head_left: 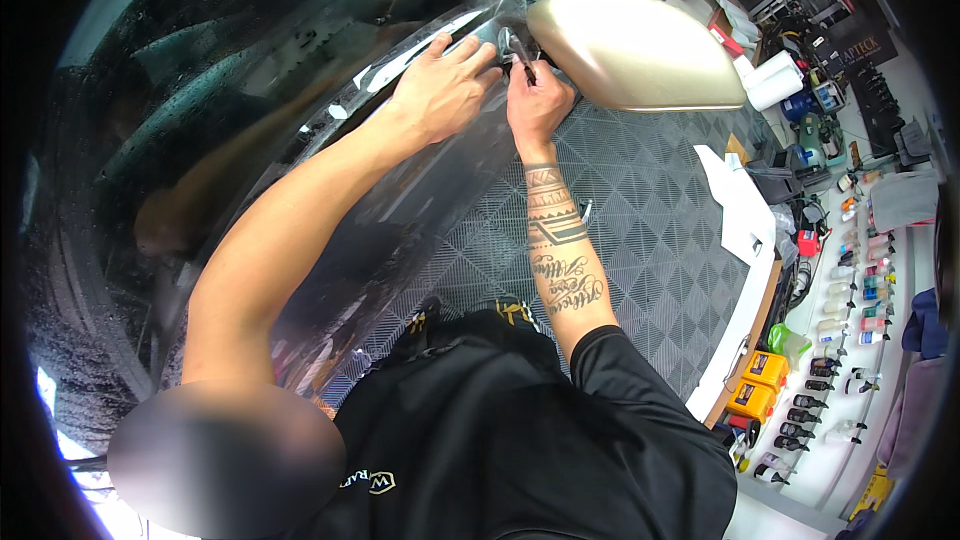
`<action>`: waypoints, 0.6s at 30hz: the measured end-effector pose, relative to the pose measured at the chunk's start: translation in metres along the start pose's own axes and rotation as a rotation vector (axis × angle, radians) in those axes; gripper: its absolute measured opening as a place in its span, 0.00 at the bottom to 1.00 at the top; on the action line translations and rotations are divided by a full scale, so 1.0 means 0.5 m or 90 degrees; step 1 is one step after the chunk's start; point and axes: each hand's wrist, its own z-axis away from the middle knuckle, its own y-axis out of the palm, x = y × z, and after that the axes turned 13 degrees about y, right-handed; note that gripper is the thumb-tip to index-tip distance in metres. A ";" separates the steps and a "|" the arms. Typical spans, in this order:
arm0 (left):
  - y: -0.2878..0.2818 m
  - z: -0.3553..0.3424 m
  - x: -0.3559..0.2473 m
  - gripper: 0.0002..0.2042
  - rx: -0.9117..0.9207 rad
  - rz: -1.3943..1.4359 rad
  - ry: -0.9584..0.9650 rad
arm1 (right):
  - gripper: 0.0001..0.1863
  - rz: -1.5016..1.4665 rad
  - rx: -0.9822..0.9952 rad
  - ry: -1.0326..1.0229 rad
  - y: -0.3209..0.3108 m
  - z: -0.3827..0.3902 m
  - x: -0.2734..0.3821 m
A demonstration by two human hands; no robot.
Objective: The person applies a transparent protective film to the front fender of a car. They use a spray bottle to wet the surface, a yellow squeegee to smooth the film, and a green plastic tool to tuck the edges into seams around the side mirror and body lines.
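Black shirt cloth (520, 430) is filling the near middle of the scene, with a small pale emblem (381, 483) showing toward its left. Out at the far middle, the right hand (540, 100) is pinching a slim dark tool (529, 70) between thumb and fingers; its exact kind is too small to tell. Just to the left, the left hand (450, 85) is lying palm down with its fingers a little spread, the fingertips resting close to the tool. Clear film (508, 2) is running along the base of the car window, reaching past the left hand and standing up in a loose corner at its far end. Just right of the film, a gold side mirror (640, 50) is jutting out beyond the right hand. Dark window glass (330, 10) is spreading away to the left, carrying reflections, while a glossy dark door (380, 200) is curving down below the hands. Patterned grey floor tiles (640, 190) are stretching to the right, where a white panel (740, 205) is lying. Yellow cases (765, 370) and small bottles (873, 324) are lining the right side.
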 end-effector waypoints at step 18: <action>0.014 0.021 -0.015 0.19 0.063 0.000 -0.026 | 0.10 -0.060 -0.018 0.172 0.039 0.024 0.034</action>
